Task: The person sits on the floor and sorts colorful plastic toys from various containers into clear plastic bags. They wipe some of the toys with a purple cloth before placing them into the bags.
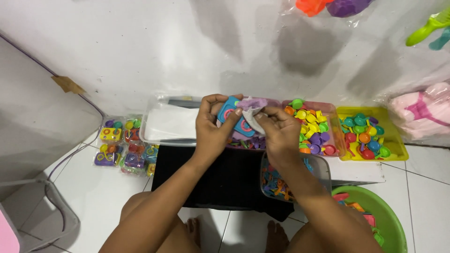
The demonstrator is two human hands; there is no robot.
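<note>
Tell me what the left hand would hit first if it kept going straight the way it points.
The left hand points up and away, holding a blue toy piece. Straight on, it would probably meet the clear plastic tray, then the white wall; depth is unclear.

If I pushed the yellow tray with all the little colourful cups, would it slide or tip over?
The yellow tray sits flat on smooth white tiles, so it would probably slide rather than tip. It looks like thin plastic, likely light. The small cups lie loose and heaped, so they may rattle or spill.

Bright, even light from above me. Soft grey shadows of hanging toy bags on white wall. Mild glare on floor tiles. Edges bend, perhaps wide lens. My hands slightly soft.
</note>
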